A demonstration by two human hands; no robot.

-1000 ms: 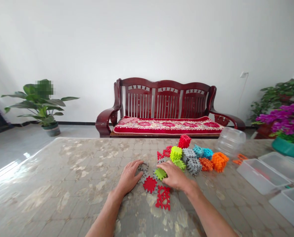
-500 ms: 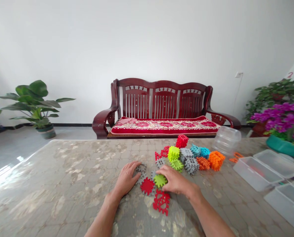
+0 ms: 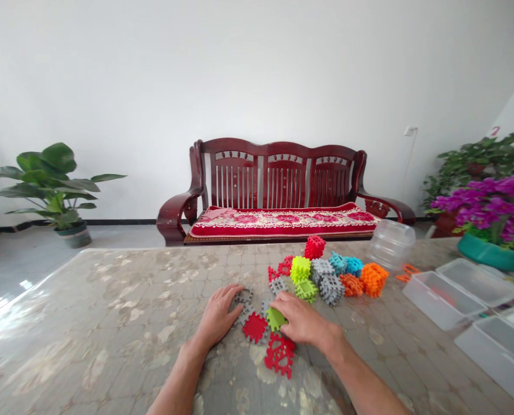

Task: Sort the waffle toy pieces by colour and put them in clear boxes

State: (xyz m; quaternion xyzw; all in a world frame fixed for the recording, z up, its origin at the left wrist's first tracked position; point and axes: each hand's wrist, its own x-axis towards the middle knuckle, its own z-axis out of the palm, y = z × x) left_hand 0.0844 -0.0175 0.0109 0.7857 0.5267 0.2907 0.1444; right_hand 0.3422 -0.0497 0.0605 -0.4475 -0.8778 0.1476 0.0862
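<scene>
Head camera view: the right hand [image 3: 304, 319] pinches a green square tile [image 3: 275, 320] with bumpy edges, just over the table [image 3: 110, 328]. The left hand [image 3: 218, 313] is spread, thumb and fingers apart, next to gray tiles [image 3: 245, 314]. I can't tell if it touches them. A solid red tile [image 3: 254, 328] lies between the hands, and a holey red tile [image 3: 279, 354] lies closer to the person.

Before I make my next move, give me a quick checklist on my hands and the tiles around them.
1. Right hand gripping the green tile: ok.
2. Left hand at the grey tiles: ok.
3. Space between hands free of pieces: not ok, the solid red tile lies there.
4. Green tile's teeth locked into its neighbours: cannot tell.
5. Cutout red tile out of both hands' grip: ok.
</scene>
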